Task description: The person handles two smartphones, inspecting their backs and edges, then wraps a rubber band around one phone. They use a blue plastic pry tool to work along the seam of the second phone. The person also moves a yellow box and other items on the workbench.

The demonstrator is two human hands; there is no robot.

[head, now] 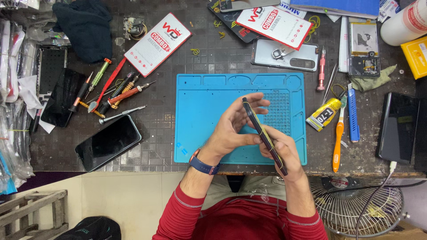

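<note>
A dark smartphone (262,133) is held on edge above the blue silicone work mat (200,102), seen almost edge-on. My left hand (233,124) presses its palm and fingers against the phone's left face, thumb near the lower edge. My right hand (284,153) grips the phone's near end from below and behind. A blue watch strap sits on my left wrist.
Screwdrivers (115,91) and a black phone (108,142) lie left of the mat. A glue tube (324,114), orange toothbrush (338,142), blue tool (352,113) and tweezers lie to the right. Boxes, an opened phone (284,54) and a white bottle (404,22) sit at the back. A fan (351,204) stands below the table edge.
</note>
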